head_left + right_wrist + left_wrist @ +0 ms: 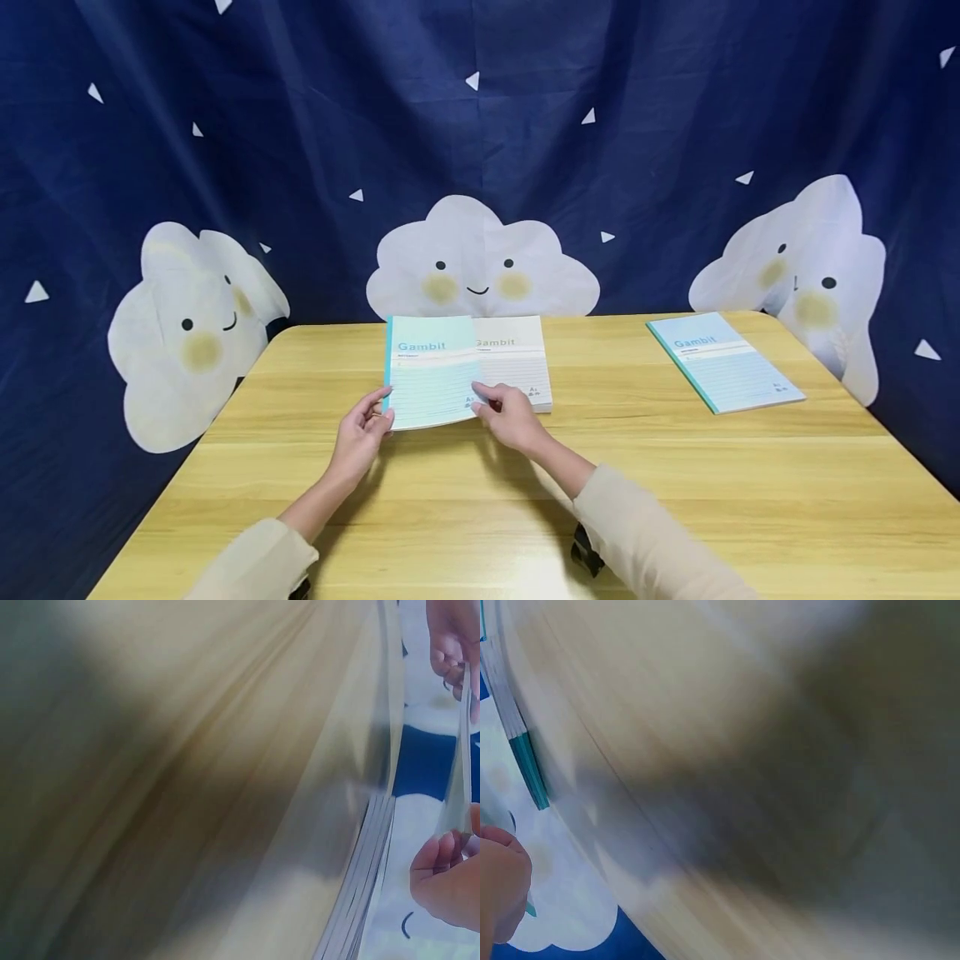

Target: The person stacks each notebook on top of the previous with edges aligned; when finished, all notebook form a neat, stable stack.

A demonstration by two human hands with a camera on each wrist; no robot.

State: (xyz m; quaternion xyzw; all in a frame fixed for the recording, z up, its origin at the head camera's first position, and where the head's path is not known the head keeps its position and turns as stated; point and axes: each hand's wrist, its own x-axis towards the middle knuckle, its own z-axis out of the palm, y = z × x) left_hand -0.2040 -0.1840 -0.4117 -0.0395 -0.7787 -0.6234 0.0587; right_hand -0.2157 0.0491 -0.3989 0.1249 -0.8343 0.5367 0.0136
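Observation:
A light green notebook (435, 379) marked "Gambit", with a teal spine, is held by both hands. My left hand (356, 442) pinches its lower left edge between thumb and fingers. At the lower right corner, my right hand (513, 421) pinches it the same way. In the right wrist view the raised notebook (463, 757) appears edge-on, apart from the stack of notebooks (356, 885) on the table. That stack's top cover (517, 333) is pale and partly hidden behind the green notebook. Teal spines (529, 772) show on the stack in the left wrist view.
A light blue notebook (727, 362) with a teal spine lies slanted at the right of the wooden table (480, 517). Behind the table's far edge hangs a dark blue curtain (315, 133) printed with smiling clouds and white triangles.

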